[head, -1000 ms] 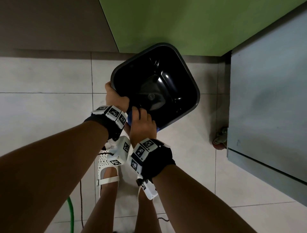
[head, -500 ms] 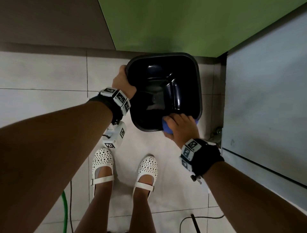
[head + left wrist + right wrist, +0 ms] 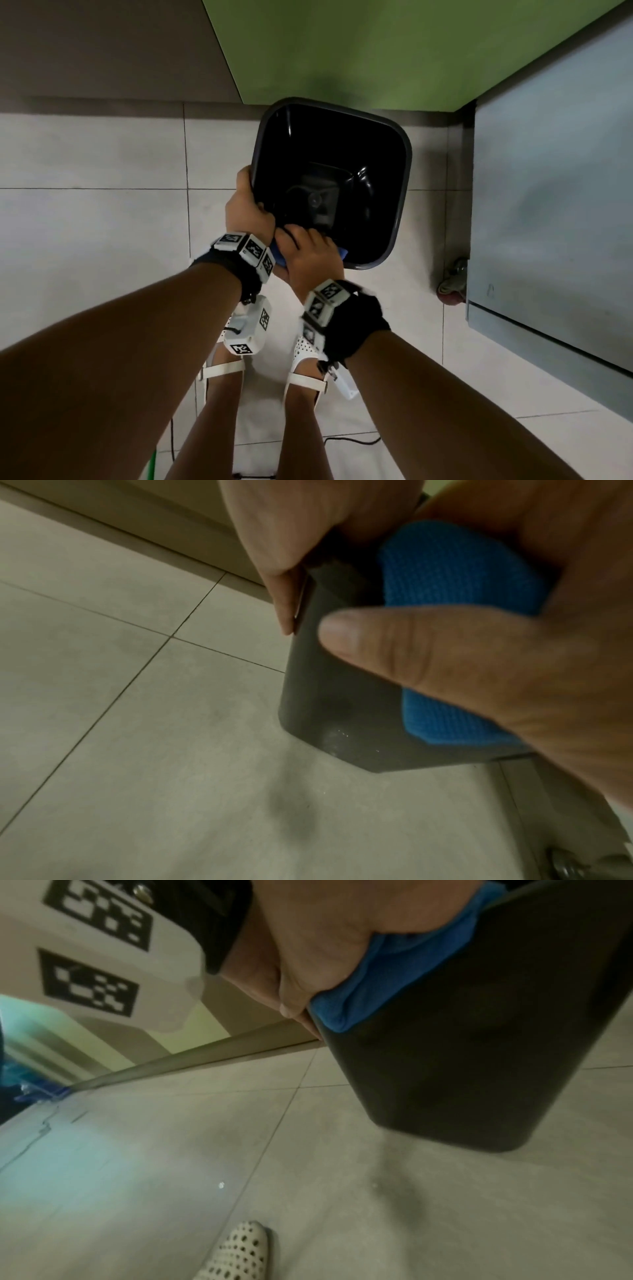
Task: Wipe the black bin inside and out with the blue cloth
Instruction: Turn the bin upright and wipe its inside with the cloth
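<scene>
I hold the black bin (image 3: 363, 147) tilted above the tiled floor, its opening facing me. My left hand (image 3: 248, 209) grips its left rim, fingers curled over the edge. My right hand (image 3: 308, 251) sits right beside it on the near rim and grips the blue cloth (image 3: 343, 253), wrapped over the edge with the fingers inside. In the left wrist view the blue cloth (image 3: 455, 569) lies under the right hand, whose thumb (image 3: 359, 639) presses the bin's outer wall (image 3: 322, 704). The right wrist view shows the cloth (image 3: 394, 972) bunched against the bin's wall (image 3: 479, 1047).
A green panel (image 3: 376, 44) rises behind the bin. A grey cabinet (image 3: 555, 205) with a castor (image 3: 452, 284) stands close on the right. My white shoes (image 3: 308, 356) are on the tiles below the bin, a black cable (image 3: 352, 440) behind them, a green hose (image 3: 152, 466) at bottom left.
My right hand slid the cloth along the near rim from the right corner to beside my left hand. The bin turned and tilted more towards me.
</scene>
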### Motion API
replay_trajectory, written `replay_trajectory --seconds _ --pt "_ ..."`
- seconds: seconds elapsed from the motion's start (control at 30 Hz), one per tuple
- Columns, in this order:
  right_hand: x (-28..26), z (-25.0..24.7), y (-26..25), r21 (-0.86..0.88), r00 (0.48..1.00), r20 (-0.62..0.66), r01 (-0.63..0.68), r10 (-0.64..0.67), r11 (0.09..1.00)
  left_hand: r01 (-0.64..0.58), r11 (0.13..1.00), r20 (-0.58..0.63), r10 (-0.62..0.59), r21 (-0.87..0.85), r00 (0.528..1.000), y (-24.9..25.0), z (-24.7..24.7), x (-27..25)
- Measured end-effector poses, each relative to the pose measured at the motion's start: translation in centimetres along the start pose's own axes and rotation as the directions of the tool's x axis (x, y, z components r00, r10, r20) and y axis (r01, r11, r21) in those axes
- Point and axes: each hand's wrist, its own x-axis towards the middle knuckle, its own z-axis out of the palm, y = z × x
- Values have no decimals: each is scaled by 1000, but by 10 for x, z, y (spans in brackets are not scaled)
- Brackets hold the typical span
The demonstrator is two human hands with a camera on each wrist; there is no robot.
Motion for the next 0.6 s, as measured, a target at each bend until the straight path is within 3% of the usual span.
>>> replay_trajectory --seconds 0.37,0.6 --pt "-38 -26 85 -182 974 212 117 -78 976 62 998 80 -62 3 995 1 -3 -1" --pt "-28 -39 84 -159 938 322 190 -131 969 206 977 124 -210 47 970 5 -8 2"
